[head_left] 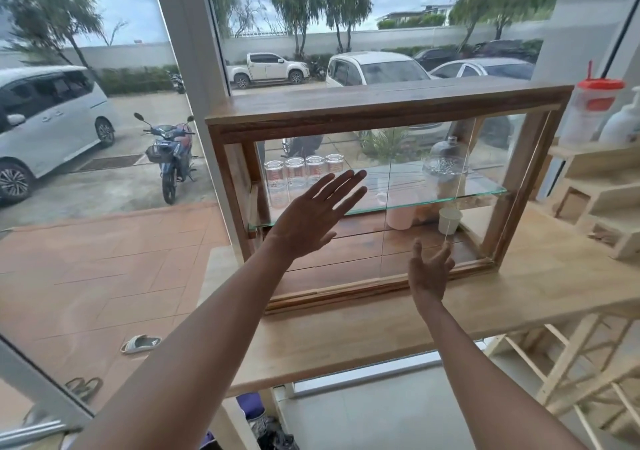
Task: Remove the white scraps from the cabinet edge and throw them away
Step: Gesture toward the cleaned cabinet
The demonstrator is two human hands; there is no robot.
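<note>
A wooden display cabinet [388,107] with sliding glass doors stands on a light wooden counter [381,332]. My left hand [313,216] is flat and spread against the left glass door, fingers pointing up to the right. My right hand [431,269] hovers low in front of the cabinet's bottom rail [346,294], fingers loosely apart and holding nothing. A pale strip runs along that bottom rail near its left end. I cannot make out any separate white scraps on the cabinet edge.
Inside the cabinet, several upturned glasses [304,172] and a glass dome [446,162] sit on a glass shelf, with a pink cup [400,217] and a white cup [449,220] below. A red-lidded jar [588,110] and a pump bottle [623,120] stand right. A large window is behind.
</note>
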